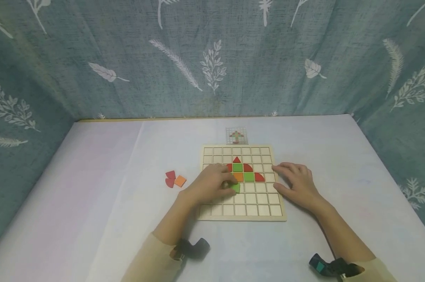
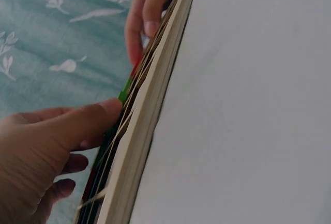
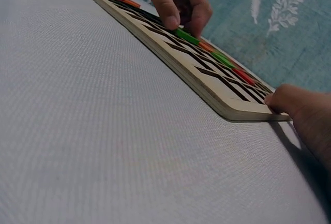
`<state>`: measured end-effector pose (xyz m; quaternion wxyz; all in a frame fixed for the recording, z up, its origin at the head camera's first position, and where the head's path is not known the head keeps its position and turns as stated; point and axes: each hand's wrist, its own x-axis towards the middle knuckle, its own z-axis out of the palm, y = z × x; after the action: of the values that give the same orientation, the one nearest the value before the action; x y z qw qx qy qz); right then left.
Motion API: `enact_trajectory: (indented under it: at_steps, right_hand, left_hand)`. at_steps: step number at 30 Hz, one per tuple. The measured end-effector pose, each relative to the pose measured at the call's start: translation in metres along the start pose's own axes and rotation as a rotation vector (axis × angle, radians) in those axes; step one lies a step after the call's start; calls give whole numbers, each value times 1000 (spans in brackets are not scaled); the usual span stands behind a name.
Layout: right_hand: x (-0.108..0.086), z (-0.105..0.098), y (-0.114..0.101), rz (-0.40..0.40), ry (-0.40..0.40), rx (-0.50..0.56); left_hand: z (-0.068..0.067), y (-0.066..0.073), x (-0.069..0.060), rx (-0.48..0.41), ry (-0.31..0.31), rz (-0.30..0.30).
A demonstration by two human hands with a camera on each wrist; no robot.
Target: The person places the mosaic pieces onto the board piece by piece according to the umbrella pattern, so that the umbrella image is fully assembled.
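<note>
A wooden grid board [image 1: 257, 218] lies on the table, with red, green and orange tiles in its cells. My left hand [image 1: 212, 182] is over the board's left half and pinches a green square tile [image 1: 236, 188] between thumb and fingers. In the right wrist view, that green tile [image 3: 186, 35] sits tilted at the fingertips. My right hand [image 1: 298, 184] rests at the board's right edge, its thumb [image 3: 282, 99] touching the rim and its fingers loosely bent. Part of the pattern is hidden behind the left hand.
Left of the board lie two red quarter-round tiles [image 1: 170, 183] and an orange square tile [image 1: 180, 181]. A small pattern card [image 1: 236, 135] lies beyond the board's far edge. A leaf-print curtain [image 1: 184, 78] hangs behind the white table [image 1: 128, 223].
</note>
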<state>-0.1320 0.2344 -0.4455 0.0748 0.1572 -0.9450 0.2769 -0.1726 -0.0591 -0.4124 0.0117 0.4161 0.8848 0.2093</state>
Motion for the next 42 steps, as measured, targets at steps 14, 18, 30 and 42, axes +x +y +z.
enact_trajectory:
  at_steps: [14, 18, 30, 42]
  right_hand:
    - [-1, -2, 0, 11, -17, 13]
    - [-2, -2, 0, 16, -22, 16]
    - [-1, -3, -1, 6, -22, 5]
    - [-1, -4, -2, 15, -27, 12]
  left_hand:
    - [10, 7, 6, -22, 73, 12]
    - [9, 7, 5, -35, 66, -28]
    - [-17, -7, -3, -150, -56, -71]
    - [-40, -22, -18, -440, -208, -252]
